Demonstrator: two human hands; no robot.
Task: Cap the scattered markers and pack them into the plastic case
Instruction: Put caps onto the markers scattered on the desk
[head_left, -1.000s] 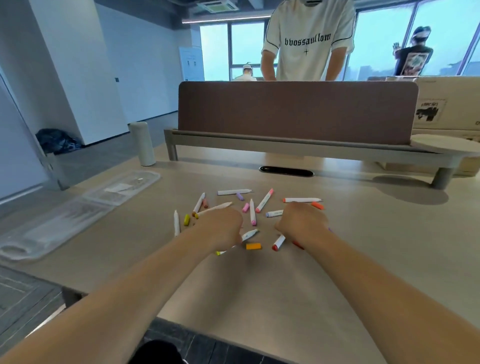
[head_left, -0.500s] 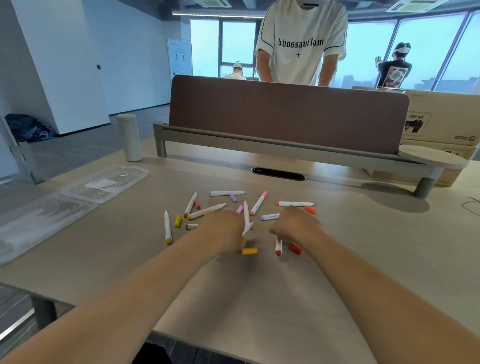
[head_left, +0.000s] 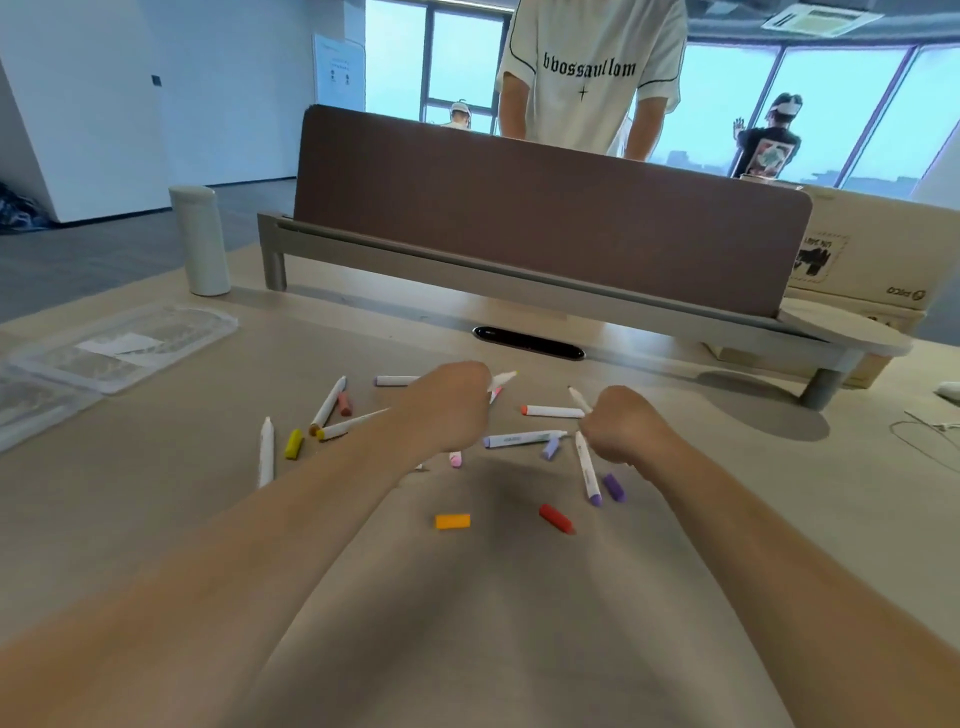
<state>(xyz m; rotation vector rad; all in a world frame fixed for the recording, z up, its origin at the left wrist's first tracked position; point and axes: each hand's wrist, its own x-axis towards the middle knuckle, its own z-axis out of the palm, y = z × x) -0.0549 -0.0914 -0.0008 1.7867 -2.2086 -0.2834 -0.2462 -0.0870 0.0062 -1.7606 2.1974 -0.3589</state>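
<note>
White markers (head_left: 553, 411) and loose caps lie scattered on the beige desk (head_left: 727, 519) around two fists: the left hand (head_left: 447, 410) is curled round a pale-tipped marker (head_left: 501, 379) pointing to one o'clock, and the right hand (head_left: 618, 426) grips a second marker (head_left: 577, 399), tip toward eleven. The clear plastic case (head_left: 124, 343) lies flat at ten o'clock, well apart from the hands, with an orange cap (head_left: 453, 521) and a red cap (head_left: 556, 518) at six. The shirt (head_left: 589, 67) at twelve reads "bbossaullom"; the print on the marker barrels is too small to read.
</note>
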